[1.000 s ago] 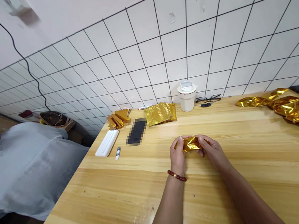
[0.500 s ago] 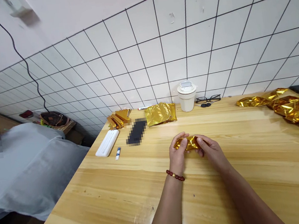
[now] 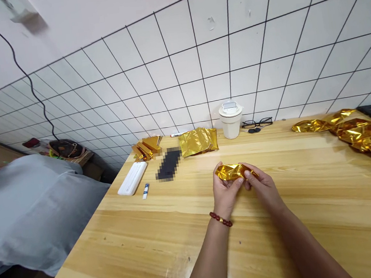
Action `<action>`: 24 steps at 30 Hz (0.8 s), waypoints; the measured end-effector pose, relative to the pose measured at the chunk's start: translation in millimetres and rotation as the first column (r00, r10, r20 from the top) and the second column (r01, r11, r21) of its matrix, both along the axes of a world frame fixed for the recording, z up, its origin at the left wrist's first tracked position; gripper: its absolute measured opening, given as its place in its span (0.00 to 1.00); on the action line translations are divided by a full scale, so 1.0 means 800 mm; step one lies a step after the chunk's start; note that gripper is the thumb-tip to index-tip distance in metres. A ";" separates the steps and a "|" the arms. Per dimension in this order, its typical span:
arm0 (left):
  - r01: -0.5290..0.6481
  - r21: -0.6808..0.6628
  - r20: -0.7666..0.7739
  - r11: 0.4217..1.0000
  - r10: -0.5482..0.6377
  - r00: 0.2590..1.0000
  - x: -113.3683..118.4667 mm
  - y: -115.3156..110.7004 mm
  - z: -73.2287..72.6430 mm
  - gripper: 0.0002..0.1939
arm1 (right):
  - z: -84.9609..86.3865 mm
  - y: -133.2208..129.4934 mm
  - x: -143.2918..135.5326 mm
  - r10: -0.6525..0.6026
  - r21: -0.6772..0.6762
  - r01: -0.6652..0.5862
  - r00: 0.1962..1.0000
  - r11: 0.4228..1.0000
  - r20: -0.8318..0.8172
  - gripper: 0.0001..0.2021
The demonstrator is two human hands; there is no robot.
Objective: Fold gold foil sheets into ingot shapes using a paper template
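While both hands pinch the crumpled gold foil sheet (image 3: pixel 232 171) just above the light wooden table (image 3: pixel 190 229), left hand (image 3: pixel 224 191) and right hand (image 3: pixel 263 188) look mid-fold, so the next move needs a firm crease; no legible writing anywhere.

At the frame's centre, the left hand (image 3: pixel 224 191) and right hand (image 3: pixel 263 186) meet around a foil piece (image 3: pixel 232 171) above the table (image 3: pixel 145 249). Higher up lie a foil stack (image 3: pixel 198 141) and, to its right, a cup (image 3: pixel 231 119) and glasses (image 3: pixel 257 123). A foil strip (image 3: pixel 358 132) runs along the right edge.
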State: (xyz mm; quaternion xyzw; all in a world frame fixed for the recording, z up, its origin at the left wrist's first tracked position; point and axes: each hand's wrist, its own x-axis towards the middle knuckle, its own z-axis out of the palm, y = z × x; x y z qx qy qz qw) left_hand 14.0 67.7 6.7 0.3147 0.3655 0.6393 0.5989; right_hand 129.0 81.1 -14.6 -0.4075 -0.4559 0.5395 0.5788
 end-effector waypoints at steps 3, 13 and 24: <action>-0.033 0.007 0.001 0.999 0.033 0.999 0.000 0.001 0.000 0.42 | 0.004 -0.002 -0.001 0.032 0.014 -0.033 0.999 0.999 0.021 0.20; 0.063 0.054 -0.054 0.997 -0.060 0.997 -0.004 -0.002 0.012 0.28 | 0.001 0.001 0.006 -0.012 0.022 0.011 1.000 1.000 0.012 0.18; 0.021 0.051 -0.138 0.998 -0.014 0.990 -0.009 0.004 -0.011 0.22 | 0.004 0.002 0.008 -0.038 -0.015 0.039 0.998 0.999 0.049 0.19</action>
